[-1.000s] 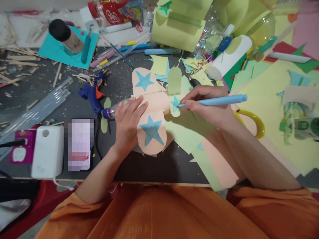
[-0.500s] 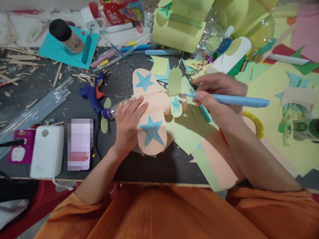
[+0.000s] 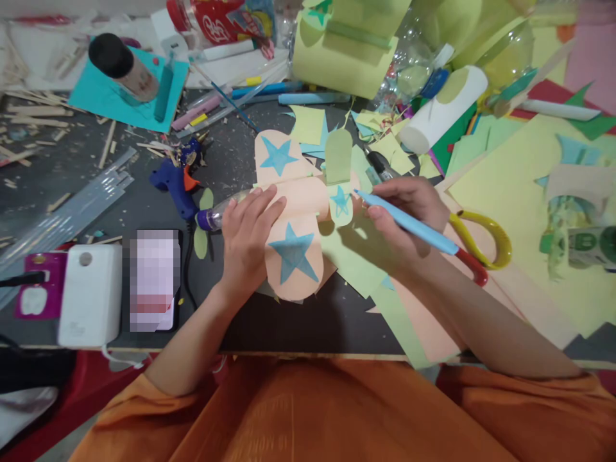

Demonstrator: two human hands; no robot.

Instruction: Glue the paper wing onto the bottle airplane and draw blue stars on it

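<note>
A toy airplane (image 3: 305,196) made of peach paper around a plastic bottle lies on the dark table, its purple-capped nose (image 3: 206,220) pointing left. Blue stars are coloured on both wings and on the near tail piece (image 3: 341,212); the far tail piece (image 3: 338,157) is plain green. My left hand (image 3: 248,237) lies over the body behind the nose and holds it, fingers curved across the top. Pinched in my right hand (image 3: 426,200) is a light blue marker (image 3: 409,221), its tip just right of the starred tail piece.
Left of the plane lie a blue glue gun (image 3: 172,186), clear glue sticks (image 3: 86,218), a phone (image 3: 153,279) and a white power bank (image 3: 91,295). Scissors (image 3: 503,240) and coloured paper sheets (image 3: 534,186) lie at the right. Bottles, markers and scraps crowd the back.
My right hand has moved down and slightly left with the marker, which has swung from nearly level to slanting down to the right. The left hand and the plane have stayed put.
</note>
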